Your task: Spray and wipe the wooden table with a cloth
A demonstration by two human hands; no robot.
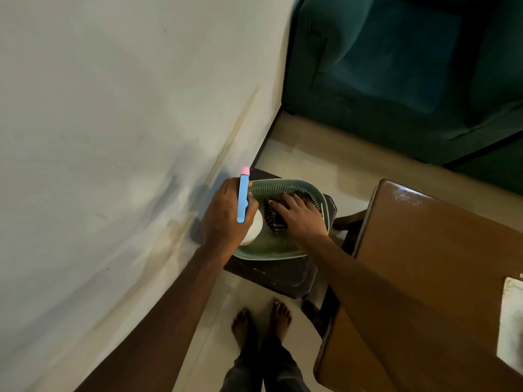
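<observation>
My left hand [226,213] grips a spray bottle [242,202] with a blue trigger head, a pink nozzle tip and a white body, held over the left side of a green plastic basket [285,184]. My right hand [300,215] lies inside the basket with its fingers spread on a dark striped cloth [273,219]. Whether those fingers grasp the cloth is unclear. The wooden table [424,264] stands to the right of the basket, its brown top glossy.
The basket sits on a small dark stool [280,275] against a pale wall [113,137]. A dark green sofa [396,66] fills the back right. A pale object [512,321] lies at the table's right edge. My bare feet [261,321] stand on the tiled floor.
</observation>
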